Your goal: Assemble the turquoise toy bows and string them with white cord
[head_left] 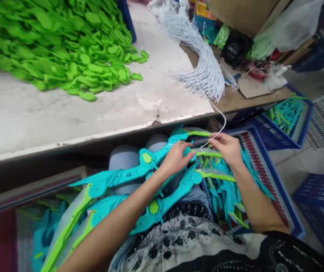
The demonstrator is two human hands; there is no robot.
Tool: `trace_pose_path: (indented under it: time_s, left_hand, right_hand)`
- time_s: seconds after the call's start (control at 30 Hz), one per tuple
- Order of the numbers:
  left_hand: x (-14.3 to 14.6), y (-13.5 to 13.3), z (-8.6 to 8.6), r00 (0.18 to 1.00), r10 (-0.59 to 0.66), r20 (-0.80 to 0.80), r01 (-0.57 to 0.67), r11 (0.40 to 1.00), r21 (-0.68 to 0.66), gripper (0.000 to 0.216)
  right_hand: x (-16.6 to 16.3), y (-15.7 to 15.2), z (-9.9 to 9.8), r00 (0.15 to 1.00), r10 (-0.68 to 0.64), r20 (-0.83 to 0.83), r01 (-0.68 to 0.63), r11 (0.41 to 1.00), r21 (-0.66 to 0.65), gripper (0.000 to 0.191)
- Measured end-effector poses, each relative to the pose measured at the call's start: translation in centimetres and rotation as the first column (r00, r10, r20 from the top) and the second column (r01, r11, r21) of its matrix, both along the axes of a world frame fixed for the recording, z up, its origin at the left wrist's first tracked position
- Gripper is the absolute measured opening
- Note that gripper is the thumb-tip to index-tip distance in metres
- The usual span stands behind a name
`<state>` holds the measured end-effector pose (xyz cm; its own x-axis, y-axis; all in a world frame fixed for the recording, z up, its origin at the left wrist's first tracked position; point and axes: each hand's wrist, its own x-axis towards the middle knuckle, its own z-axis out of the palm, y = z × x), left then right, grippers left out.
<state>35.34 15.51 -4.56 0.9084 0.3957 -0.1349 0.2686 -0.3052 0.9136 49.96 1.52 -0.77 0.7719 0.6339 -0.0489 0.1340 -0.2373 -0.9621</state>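
Observation:
On my lap lie several long teal plastic toy bows [127, 174] with green inserts. My left hand [176, 158] is closed around the end of one bow. My right hand [226, 146] pinches a thin white string [222, 126] right at that bow's tip. The string runs up to a bundle of white strings [200, 56] lying on the table. The two hands are nearly touching above my knees.
A heap of green plastic pieces [59, 45] covers the worn table [65, 109] at the back left. A blue crate [275, 189] with more teal bows stands by my right leg. Other blue crates [289, 117] and clutter with a cardboard box [241, 15] lie to the right.

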Motion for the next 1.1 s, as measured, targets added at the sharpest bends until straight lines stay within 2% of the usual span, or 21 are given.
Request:
trace_pose_path:
  time_s: [0.07, 0.13, 0.2, 0.27, 0.37, 0.43, 0.5, 0.53, 0.57, 0.6, 0.67, 0.7, 0.73, 0.83, 1.1]
  left_hand:
    - [1.3, -0.6, -1.2, 0.997, -0.042, -0.066, 0.052, 0.984, 0.168, 0.04]
    - [1.6, -0.9, -2.2, 0.982, -0.117, -0.149, 0.145, 0.969, 0.199, 0.036]
    - [1.5, -0.7, -2.6, 0.965, -0.164, -0.203, 0.2, 0.965, 0.171, 0.031]
    - [1.7, -0.4, -2.5, 0.964, -0.146, -0.221, 0.186, 0.967, 0.173, 0.032]
    - [3.7, -0.4, -2.0, 0.98, -0.124, -0.155, 0.153, 0.97, 0.191, 0.03]
    - [5.9, -1.1, -1.6, 0.978, -0.15, -0.142, 0.161, 0.984, 0.073, 0.024]
    - [8.1, -2.3, -1.3, 0.972, -0.124, -0.2, 0.085, 0.978, -0.19, 0.019]
    - [9.0, -3.0, -1.2, 0.966, -0.092, -0.242, 0.0, 0.934, -0.359, 0.017]
    - [9.8, -3.8, -1.2, 0.957, -0.057, -0.286, -0.106, 0.847, -0.521, 0.015]
    - [10.4, -4.5, -1.3, 0.944, -0.025, -0.328, -0.209, 0.727, -0.655, 0.014]
    - [11.3, -5.7, -1.5, 0.917, 0.016, -0.399, -0.355, 0.491, -0.796, 0.014]
    - [11.6, -6.2, -1.7, 0.905, 0.032, -0.424, -0.398, 0.413, -0.819, 0.015]
    - [11.8, -6.5, -2.0, 0.894, 0.051, -0.446, -0.433, 0.363, -0.825, 0.017]
    - [12.3, -6.9, -2.8, 0.874, 0.092, -0.477, -0.482, 0.292, -0.826, 0.02]
    - [12.9, -7.2, -3.7, 0.882, 0.085, -0.464, -0.47, 0.248, -0.847, 0.019]
  right_hand:
    - [2.7, -2.0, -0.8, 0.981, -0.175, 0.084, 0.176, 0.984, 0.005, 0.03]
    - [4.9, -3.6, -2.0, 0.959, -0.259, 0.116, 0.263, 0.965, -0.017, 0.031]
    - [6.2, -4.7, -3.5, 0.952, -0.273, 0.137, 0.285, 0.956, -0.071, 0.029]
    - [6.7, -5.2, -4.7, 0.947, -0.259, 0.189, 0.285, 0.95, -0.13, 0.026]
    - [6.6, -5.3, -5.7, 0.937, -0.208, 0.282, 0.265, 0.947, -0.182, 0.024]
    - [6.5, -5.3, -5.7, 0.935, -0.164, 0.313, 0.233, 0.952, -0.2, 0.026]
    - [6.4, -5.4, -5.5, 0.935, -0.114, 0.335, 0.198, 0.953, -0.229, 0.026]
    - [6.4, -5.5, -5.4, 0.934, -0.087, 0.347, 0.182, 0.951, -0.249, 0.026]
    - [6.3, -5.6, -5.4, 0.932, -0.062, 0.357, 0.167, 0.948, -0.271, 0.026]
    - [6.3, -5.7, -5.5, 0.931, -0.042, 0.363, 0.155, 0.944, -0.29, 0.025]
    - [6.2, -5.9, -5.8, 0.933, -0.014, 0.359, 0.135, 0.94, -0.313, 0.025]
    - [6.2, -5.9, -6.0, 0.936, -0.008, 0.353, 0.128, 0.94, -0.317, 0.025]
    - [6.2, -5.9, -6.2, 0.937, -0.005, 0.349, 0.123, 0.94, -0.317, 0.025]
    - [6.2, -5.8, -6.7, 0.935, 0.005, 0.353, 0.117, 0.94, -0.322, 0.026]
    - [6.4, -5.6, -7.1, 0.915, 0.057, 0.401, 0.096, 0.932, -0.351, 0.021]
